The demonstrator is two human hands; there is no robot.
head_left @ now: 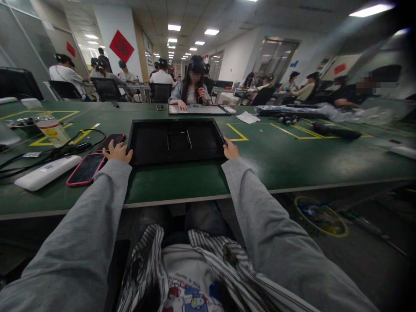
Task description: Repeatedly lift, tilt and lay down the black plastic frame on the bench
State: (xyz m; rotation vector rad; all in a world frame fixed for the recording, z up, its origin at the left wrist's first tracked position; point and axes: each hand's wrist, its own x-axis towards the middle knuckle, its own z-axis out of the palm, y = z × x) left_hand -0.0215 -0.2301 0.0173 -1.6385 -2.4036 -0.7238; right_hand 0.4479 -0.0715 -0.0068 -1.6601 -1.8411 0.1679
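A shallow black rectangular panel with a raised rim (149,141) lies on the green table in front of me. Two thin light strips and a small yellow-green mark show near its middle. My left hand (117,151) is at the panel's left edge, fingers spread, its inner side touching the rim. Around the right edge, the fingers and thumb of my right hand (230,149) are closed on the rim. Close beside my left hand lie a pink-edged phone (87,169) and a second phone in a pink case (112,141).
To the left are a white power bank (48,172), black cables (69,149) and a bottle (52,130). Across the table a person (191,84) sits at a flat white-topped panel (198,110). Crumpled tissue (248,117) and plastic wrap (338,112) lie farther right. A basket (320,216) stands below.
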